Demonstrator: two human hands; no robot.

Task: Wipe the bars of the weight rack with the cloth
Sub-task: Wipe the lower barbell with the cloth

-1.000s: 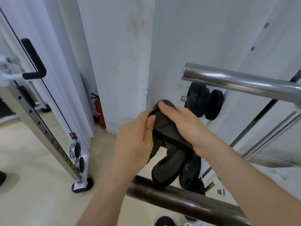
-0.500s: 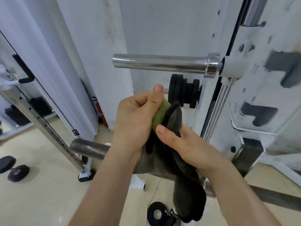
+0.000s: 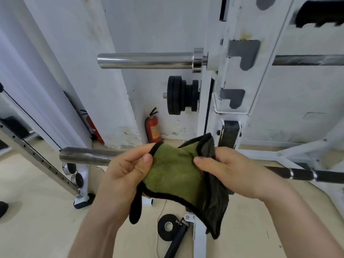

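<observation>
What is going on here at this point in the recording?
A person holds a cloth in both hands, spread open with its green side facing up. The left hand pinches one edge, and the right hand grips the bunched dark side. The cloth is held up in front of the lower dark bar and is not wrapped round any bar. The upper chrome bar sits untouched on the white rack above.
</observation>
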